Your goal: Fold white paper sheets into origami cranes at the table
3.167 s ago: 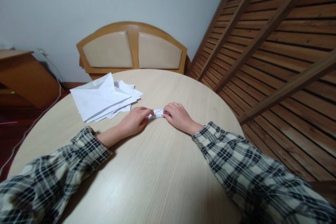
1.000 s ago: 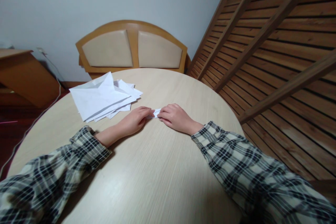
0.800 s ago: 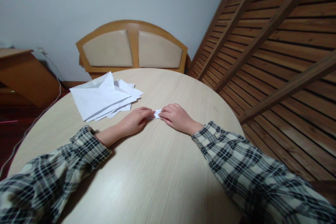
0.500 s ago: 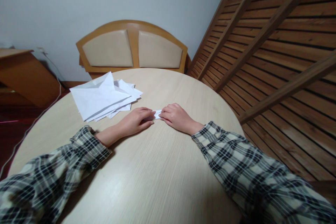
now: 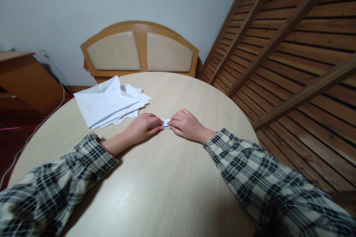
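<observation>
Between my two hands is a small folded white paper (image 5: 166,123), low over the middle of the table, with only a short strip of it showing. My left hand (image 5: 144,126) is closed on its left end, thumb below and fingers above. On the right end, my right hand (image 5: 185,124) pinches the paper with curled fingers. Most of the paper is hidden under the fingers, so its full shape cannot be made out. A stack of creased white paper sheets (image 5: 107,102) lies beyond my left hand.
The round pale wooden table (image 5: 150,185) fills the area under my arms. A headboard with cream panels (image 5: 169,52) stands behind it by the wall. Slatted wood (image 5: 292,66) rises along the right side. At the far left are a wooden desk (image 5: 27,81) and a white cable (image 5: 36,127).
The visible strip of folded paper has tilted and sits slightly lower, with its layers showing at the edge. My fingers have shifted a little on it; the sheet stack is unmoved.
</observation>
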Demonstrator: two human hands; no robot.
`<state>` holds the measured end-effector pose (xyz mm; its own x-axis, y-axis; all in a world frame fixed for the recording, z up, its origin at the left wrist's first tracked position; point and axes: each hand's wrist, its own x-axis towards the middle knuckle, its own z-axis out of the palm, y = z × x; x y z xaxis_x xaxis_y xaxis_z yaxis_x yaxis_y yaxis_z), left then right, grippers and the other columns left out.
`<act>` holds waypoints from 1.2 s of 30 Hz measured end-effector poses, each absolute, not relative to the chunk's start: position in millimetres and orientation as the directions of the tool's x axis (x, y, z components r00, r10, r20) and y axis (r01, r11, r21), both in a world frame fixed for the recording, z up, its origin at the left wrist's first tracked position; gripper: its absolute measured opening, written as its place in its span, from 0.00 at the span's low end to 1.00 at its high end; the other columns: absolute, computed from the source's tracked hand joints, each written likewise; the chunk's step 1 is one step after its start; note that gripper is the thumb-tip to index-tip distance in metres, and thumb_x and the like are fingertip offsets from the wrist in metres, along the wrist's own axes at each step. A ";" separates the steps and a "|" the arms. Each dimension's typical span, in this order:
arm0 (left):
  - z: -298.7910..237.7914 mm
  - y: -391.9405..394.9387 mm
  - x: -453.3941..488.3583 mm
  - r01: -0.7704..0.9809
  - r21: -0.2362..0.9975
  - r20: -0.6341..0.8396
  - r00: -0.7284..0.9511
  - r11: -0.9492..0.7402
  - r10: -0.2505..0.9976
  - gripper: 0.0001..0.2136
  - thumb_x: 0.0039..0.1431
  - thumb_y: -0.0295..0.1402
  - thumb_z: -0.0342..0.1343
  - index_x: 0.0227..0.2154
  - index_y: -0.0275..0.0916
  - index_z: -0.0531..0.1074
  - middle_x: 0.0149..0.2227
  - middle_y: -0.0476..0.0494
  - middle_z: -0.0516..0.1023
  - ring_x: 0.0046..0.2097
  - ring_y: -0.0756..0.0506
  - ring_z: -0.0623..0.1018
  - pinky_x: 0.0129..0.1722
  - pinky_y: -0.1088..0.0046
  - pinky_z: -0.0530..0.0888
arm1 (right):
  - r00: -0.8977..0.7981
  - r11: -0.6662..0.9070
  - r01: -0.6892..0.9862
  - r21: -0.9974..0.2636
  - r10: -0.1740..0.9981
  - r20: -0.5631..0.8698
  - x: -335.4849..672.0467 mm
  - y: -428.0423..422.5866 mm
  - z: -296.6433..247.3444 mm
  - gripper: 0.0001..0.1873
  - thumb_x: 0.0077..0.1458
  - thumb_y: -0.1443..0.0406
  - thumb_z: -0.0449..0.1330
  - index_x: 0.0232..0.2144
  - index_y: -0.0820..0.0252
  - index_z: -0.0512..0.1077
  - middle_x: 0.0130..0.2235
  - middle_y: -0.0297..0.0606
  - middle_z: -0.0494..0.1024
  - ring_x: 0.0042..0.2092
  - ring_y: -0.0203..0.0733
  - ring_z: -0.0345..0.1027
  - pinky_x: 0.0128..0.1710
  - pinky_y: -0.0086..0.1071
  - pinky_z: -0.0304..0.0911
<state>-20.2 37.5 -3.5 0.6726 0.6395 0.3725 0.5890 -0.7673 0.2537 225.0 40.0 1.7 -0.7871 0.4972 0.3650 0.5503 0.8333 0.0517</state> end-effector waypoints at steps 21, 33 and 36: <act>-2.8 34.2 -16.9 0.578 0.244 0.408 0.667 -0.779 0.623 0.11 0.67 0.37 0.53 0.36 0.37 0.77 0.33 0.42 0.80 0.36 0.44 0.77 0.39 0.67 0.71 | -0.755 0.832 0.541 -0.125 0.546 0.363 220.3 39.3 1.2 0.12 0.67 0.64 0.54 0.39 0.60 0.77 0.37 0.39 0.78 0.40 0.41 0.65 0.43 0.36 0.52; -1.3 34.7 -6.0 0.640 0.220 0.415 0.621 -0.736 0.665 0.10 0.66 0.31 0.51 0.35 0.36 0.78 0.32 0.41 0.79 0.36 0.44 0.75 0.36 0.68 0.71 | -0.626 0.727 0.646 -0.235 0.680 0.383 210.6 38.5 -6.5 0.12 0.67 0.64 0.54 0.37 0.61 0.76 0.40 0.40 0.74 0.40 0.39 0.65 0.39 0.34 0.55; -1.6 35.1 -5.0 0.650 0.217 0.420 0.612 -0.729 0.670 0.11 0.66 0.30 0.51 0.36 0.36 0.79 0.31 0.41 0.79 0.36 0.44 0.75 0.35 0.68 0.70 | -0.596 0.697 0.676 -0.238 0.708 0.380 208.8 38.2 -6.2 0.11 0.66 0.64 0.54 0.37 0.62 0.76 0.41 0.41 0.72 0.39 0.39 0.64 0.38 0.34 0.56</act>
<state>-5.0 35.1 -1.6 0.6121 0.6703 0.4195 0.6495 -0.7288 0.2167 208.8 38.2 -6.2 -0.5959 0.7075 0.3799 0.6760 0.6973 -0.2383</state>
